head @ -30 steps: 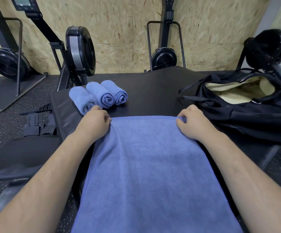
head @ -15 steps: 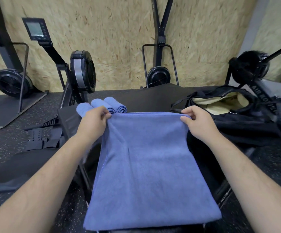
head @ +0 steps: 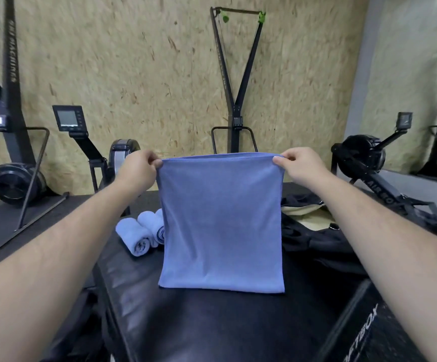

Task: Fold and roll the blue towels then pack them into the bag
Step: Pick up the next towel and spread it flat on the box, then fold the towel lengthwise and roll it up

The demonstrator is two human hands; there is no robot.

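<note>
blue towel (head: pixel 221 220) hangs over the middle of the table (head: pixel 212 322), held by its top edge, its lower hem about meeting the dark top. it looks already doubled, though the layers are hard to tell apart from here.

from the left, a rowing machine (head: pixel 16 182) stands on the floor by the chipboard wall, well apart from the work. nearer, the rolled towels (head: pixel 139 237) lie side by side on the table. two are plain to see, and what may be a third sits behind the hanging cloth. the left hand (head: pixel 140 169) pinches the top left corner between thumb and curled fingers. the right hand (head: pixel 299 164) pinches the top right corner the same way, with the edge stretched fairly level between them. right of the towel, the black bag (head: pixel 314 239) lies on the table with pale lining showing, partly hidden by the towel and the right forearm.

the step in hand looks like squaring the towel before the next fold. to do it well, hold both corners level and the edge taut so the sides hang straight. then lay it flat between the rolls and the bag, lower hem first. match the edges exactly, since a skewed fold would likely roll into a cone and pack badly. steer clear of the finished rolls so none gets knocked loose.
</note>
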